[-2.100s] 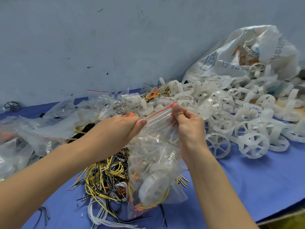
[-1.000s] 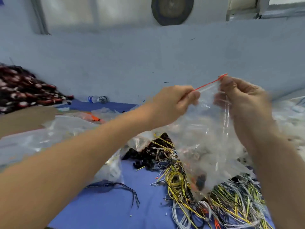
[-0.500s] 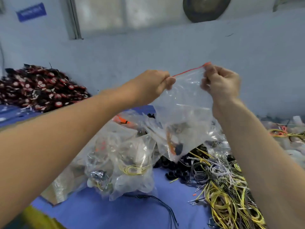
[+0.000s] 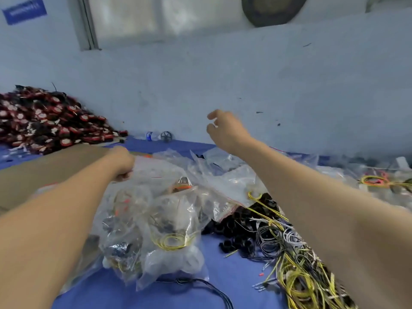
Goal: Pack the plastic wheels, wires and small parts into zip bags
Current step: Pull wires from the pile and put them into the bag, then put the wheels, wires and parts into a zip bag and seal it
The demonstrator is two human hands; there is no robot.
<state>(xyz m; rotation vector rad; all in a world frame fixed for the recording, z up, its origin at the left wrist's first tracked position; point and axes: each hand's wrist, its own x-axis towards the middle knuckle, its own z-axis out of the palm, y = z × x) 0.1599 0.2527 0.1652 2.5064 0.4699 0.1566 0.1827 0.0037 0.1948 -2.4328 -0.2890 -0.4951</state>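
My left hand is curled at the near top corner of a clear zip bag, which lies on a heap of filled zip bags holding wires and white wheels. Raised above the heap, my right hand hangs in the air with loose fingers and holds nothing. A tangle of yellow, white and black wires spreads at the lower right. Small black parts lie between the bags and the wires.
A mound of red and black round parts sits at the far left against the wall. Brown cardboard lies under my left arm. A blue wheel and a black wheel stand by the wall. More bags lie to the right on the blue cloth.
Both hands were pinching the bag's red zip strip in the air. Now the bag is down on the heap, my right hand has let go and lifted away, and my left hand is still on it.
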